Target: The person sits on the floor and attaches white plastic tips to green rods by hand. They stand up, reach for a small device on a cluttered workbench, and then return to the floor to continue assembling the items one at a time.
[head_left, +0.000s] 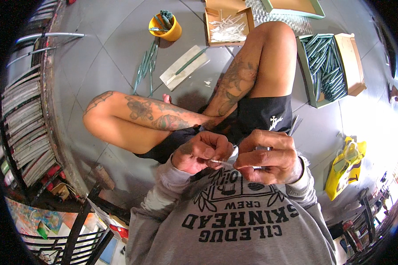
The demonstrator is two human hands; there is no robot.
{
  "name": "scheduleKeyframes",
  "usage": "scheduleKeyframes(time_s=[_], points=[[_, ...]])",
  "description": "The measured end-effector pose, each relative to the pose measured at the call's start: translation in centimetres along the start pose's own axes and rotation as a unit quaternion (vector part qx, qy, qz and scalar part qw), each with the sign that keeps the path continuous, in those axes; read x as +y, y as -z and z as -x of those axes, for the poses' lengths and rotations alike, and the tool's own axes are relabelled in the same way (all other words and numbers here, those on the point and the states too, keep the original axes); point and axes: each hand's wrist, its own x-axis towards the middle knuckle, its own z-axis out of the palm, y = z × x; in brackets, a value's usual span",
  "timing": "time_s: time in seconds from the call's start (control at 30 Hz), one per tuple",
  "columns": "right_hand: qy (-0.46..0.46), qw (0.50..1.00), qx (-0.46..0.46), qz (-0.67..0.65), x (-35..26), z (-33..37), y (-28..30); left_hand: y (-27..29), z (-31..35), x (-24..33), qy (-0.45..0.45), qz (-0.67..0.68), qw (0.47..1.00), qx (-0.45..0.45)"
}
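Note:
Close to my chest, both hands are closed around a thin, pale, partly see-through stick (223, 163). My left hand (202, 152) pinches one end between thumb and finger. At the other end, the fingertips of my right hand (267, 157) grip it, and its exact kind is too small to make out. Beyond my crossed legs, a dark green pen-like tube (191, 61) lies on a white strip of paper (174, 79). Several similar green tubes (147, 64) are loose on the floor to its left.
A yellow cup (171, 32) with dark green pieces stands far left. Beyond my knee is a cardboard box (208, 27) of thin white pieces. An open box (315, 95) of green tubes sits right, above a yellow bag (346, 170). A loaded rack (24, 119) lines the left.

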Motion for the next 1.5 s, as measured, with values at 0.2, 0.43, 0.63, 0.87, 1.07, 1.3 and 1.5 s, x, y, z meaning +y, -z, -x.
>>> scheduleKeyframes(time_s=[0.2,0.43,0.63,0.87,1.07,1.3,1.5], points=[[0.018,1.0,0.013,0.002,0.1,-0.4,-0.5,0.0,-0.4,-0.6,-0.057,0.095,0.991,-0.072],[0.035,0.999,0.026,0.006,0.0,-0.6,-0.9,-0.1,-0.8,-1.1,-0.081,0.161,0.976,-0.124],[0.031,0.999,0.026,0.01,0.0,-0.6,-1.1,0.3,-0.5,-0.7,-0.047,0.169,0.979,-0.104],[0.031,0.999,0.022,0.012,0.0,-0.4,-1.1,0.1,-1.4,-1.0,-0.096,0.199,0.958,-0.182],[0.032,0.999,0.024,0.013,0.1,-0.3,-1.1,0.0,-1.4,-1.0,-0.11,0.195,0.957,-0.187],[0.035,0.999,0.027,0.014,-0.1,-0.4,-1.1,0.5,-1.3,-0.8,-0.09,0.183,0.958,-0.201],[0.05,0.997,0.051,0.022,-0.1,-0.6,-1.3,0.6,-0.9,-0.8,-0.089,0.178,0.966,-0.164]])
